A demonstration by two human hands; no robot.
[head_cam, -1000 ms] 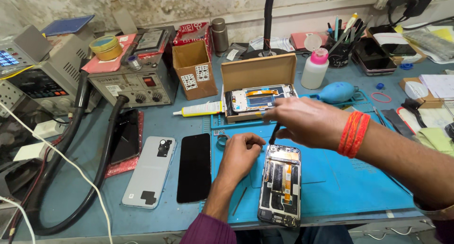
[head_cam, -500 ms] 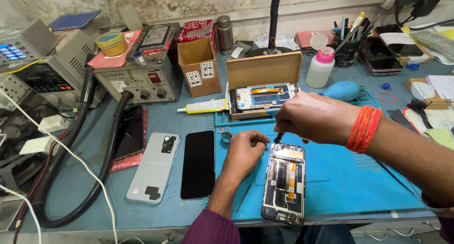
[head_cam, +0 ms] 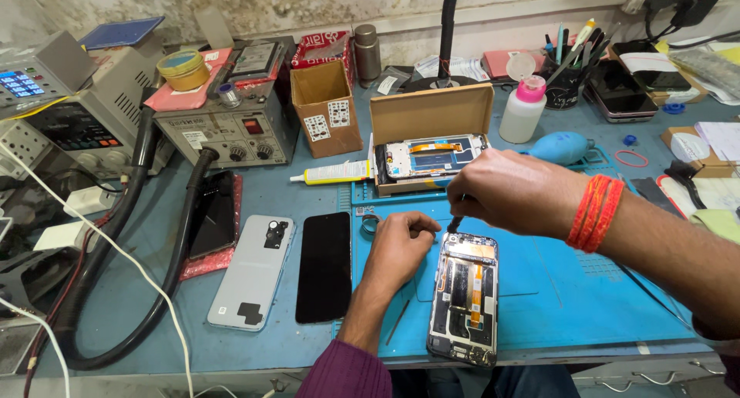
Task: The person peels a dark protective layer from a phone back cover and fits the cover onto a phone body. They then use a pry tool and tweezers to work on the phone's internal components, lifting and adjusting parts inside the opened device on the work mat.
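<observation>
Our hands are both up at the top end of the opened phone (head_cam: 464,298). The left hand (head_cam: 397,247) comes in from below with the purple sleeve (head_cam: 347,375), knuckles curled, resting on the blue mat (head_cam: 586,290) just beside the phone's top left corner; we can't tell if it's actually pinching anything. The right hand (head_cam: 516,191) reaches in from the right, forearm angled across the mat, orange thread bands (head_cam: 593,211) on the wrist, fingers bunched tight around a small dark screwdriver (head_cam: 455,223) whose tip points down at the phone's top edge.

The phone lies face down on the mat with its back off, so boards and orange flex cables show. Left of the mat on the tabletop (head_cam: 308,193) we've got a black phone (head_cam: 324,267) and a pale grey back cover (head_cam: 253,272), side by side. Behind the hands sits an open cardboard box (head_cam: 432,128) with a screen part inside, a glue tube (head_cam: 331,173) just left of it.
</observation>
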